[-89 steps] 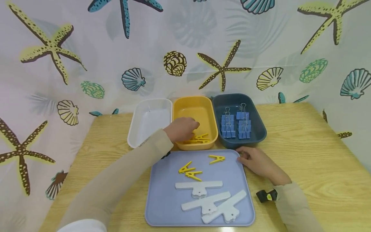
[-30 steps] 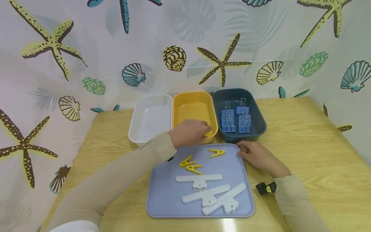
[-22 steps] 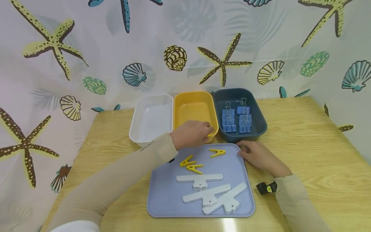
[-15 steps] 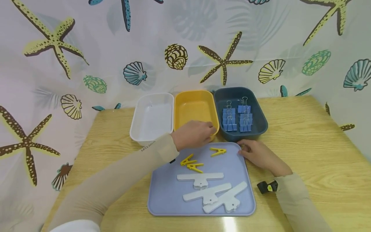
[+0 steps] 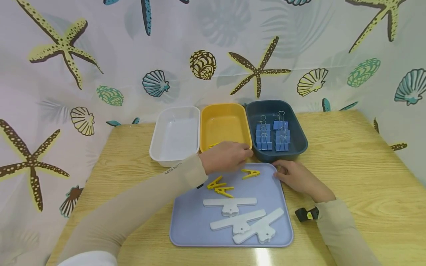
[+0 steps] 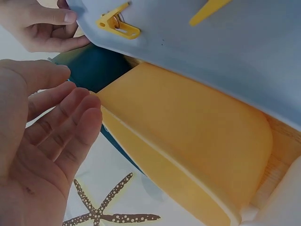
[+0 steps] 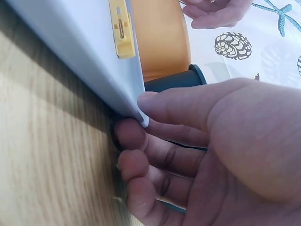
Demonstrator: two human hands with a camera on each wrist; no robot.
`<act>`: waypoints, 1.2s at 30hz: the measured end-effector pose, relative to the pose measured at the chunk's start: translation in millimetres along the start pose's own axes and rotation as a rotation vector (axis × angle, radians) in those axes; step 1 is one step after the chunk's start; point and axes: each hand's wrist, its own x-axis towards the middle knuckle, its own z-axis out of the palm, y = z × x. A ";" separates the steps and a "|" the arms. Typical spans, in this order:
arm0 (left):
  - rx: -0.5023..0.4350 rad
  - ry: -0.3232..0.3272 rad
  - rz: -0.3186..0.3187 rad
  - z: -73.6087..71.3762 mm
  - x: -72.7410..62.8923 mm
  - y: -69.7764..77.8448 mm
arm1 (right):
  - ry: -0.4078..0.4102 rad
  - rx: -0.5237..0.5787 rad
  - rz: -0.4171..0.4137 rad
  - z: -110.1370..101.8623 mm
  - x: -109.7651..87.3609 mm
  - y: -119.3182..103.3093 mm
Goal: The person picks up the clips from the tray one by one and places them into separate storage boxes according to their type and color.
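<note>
My left hand point(image 5: 226, 157) hovers over the front edge of the yellow bin point(image 5: 224, 127). In the left wrist view its fingers point(image 6: 70, 134) are loosely bent beside the bin's rim, and I see nothing between them. A yellow clothespin point(image 5: 213, 145) partly shows in that bin; my hand hides its front part. My right hand point(image 5: 297, 181) grips the far right corner of the lilac tray point(image 5: 193, 221), thumb on top and fingers underneath in the right wrist view. On the tray lie three yellow clothespins point(image 5: 250, 173) and three white bag clips point(image 5: 229, 203).
Left of the yellow bin stands a white bin point(image 5: 176, 133). To its right, a dark blue bin point(image 5: 266, 107) holds several blue binder clips point(image 5: 264, 142) in two columns. All stand on a wooden table point(image 5: 359, 177) before a patterned cloth point(image 5: 213, 37).
My left hand has moved from inside the yellow bin to its front right corner. A yellow clothespin showed at its fingertips about a second ago; now none does. My right hand stays put.
</note>
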 end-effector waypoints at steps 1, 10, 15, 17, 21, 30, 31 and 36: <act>-0.004 -0.002 0.005 0.5 0.2 0.0 | 0.000 0.001 0.000 0.0 0.1 0.0; -0.030 -0.045 0.027 3.0 1.4 4.1 | 0.003 0.005 0.001 0.1 -0.2 0.8; -0.053 -0.084 0.017 4.2 3.3 8.7 | 0.006 0.003 -0.004 -0.5 -0.6 0.8; -0.065 -0.100 0.010 4.9 4.3 10.8 | 0.008 0.001 -0.003 -0.3 -0.6 0.9; -0.065 -0.116 0.004 7.7 6.5 14.0 | 0.006 -0.001 -0.003 0.5 -0.3 1.7; -0.019 -0.100 0.064 15.7 12.0 15.1 | 0.010 -0.001 -0.014 -0.7 -0.3 3.8; -0.020 -0.101 0.068 16.1 12.4 15.2 | 0.011 0.001 -0.016 -1.1 -0.4 3.7; -0.029 -0.093 0.097 17.6 15.1 16.6 | 0.012 0.008 -0.023 -1.7 -0.6 3.2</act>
